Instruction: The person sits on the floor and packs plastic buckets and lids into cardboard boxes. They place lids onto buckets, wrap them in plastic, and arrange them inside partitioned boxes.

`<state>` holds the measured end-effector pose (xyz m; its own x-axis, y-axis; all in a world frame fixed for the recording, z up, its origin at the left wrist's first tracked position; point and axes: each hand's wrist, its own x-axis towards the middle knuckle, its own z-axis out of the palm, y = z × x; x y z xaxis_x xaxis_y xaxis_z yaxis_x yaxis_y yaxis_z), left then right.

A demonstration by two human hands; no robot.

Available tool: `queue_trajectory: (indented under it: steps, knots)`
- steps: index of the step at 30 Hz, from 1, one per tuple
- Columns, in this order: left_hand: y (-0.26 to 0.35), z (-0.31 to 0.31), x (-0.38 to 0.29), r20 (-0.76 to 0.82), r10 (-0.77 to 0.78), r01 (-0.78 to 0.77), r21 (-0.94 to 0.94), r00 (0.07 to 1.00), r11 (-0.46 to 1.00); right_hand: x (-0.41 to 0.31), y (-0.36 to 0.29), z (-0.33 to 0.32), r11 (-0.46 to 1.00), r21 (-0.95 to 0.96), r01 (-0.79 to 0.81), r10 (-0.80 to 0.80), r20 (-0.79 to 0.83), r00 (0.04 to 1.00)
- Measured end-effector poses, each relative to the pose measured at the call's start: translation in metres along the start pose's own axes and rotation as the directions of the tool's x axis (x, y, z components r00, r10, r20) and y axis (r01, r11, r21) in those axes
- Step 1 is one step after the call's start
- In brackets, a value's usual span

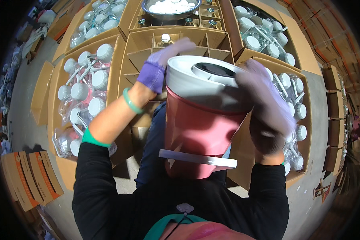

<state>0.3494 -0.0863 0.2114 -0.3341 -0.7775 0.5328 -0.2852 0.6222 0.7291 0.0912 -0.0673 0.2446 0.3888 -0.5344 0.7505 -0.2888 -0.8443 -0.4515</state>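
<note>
A large pink jug [198, 129] with a white lid [192, 72] stands tilted before my chest. The lid has a raised ring around a black centre, and a white band juts out low on the jug. My left hand [169, 55], in a purple glove, is blurred above a divided carton [126, 39], beside the lid, with no object seen in it. My right hand [264, 96], also gloved and blurred, is at the lid's right side; its fingers are too blurred to tell whether they grip. One white-capped bottle [165, 38] stands in the carton's divider.
Open cartons with white-bottomed, plastic-wrapped items [79, 91] flank me on both sides. A metal bowl [171, 15] of white caps rests on a divided carton beyond. Folded cartons [33, 180] lie at left; a small wooden stool [321, 190] is at right.
</note>
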Motion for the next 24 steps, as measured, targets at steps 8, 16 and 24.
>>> queue_trajectory:
  steps: [8,16,24]
  knots:
    - [-0.027,0.004,0.017,0.249,-0.266,0.358,-0.494,0.931,0.792,-0.006,0.003,-0.009,0.978,-0.026,-0.207,0.209,0.107,0.972]
    - [-0.029,0.002,0.024,0.141,0.173,-0.200,0.202,0.975,0.959,-0.066,0.055,-0.005,0.240,0.742,-0.625,0.871,0.120,0.477]
    - [-0.046,0.007,0.024,0.137,0.234,-0.254,0.149,0.962,0.956,-0.030,0.019,0.001,0.872,0.281,-0.400,0.436,-0.078,0.896]
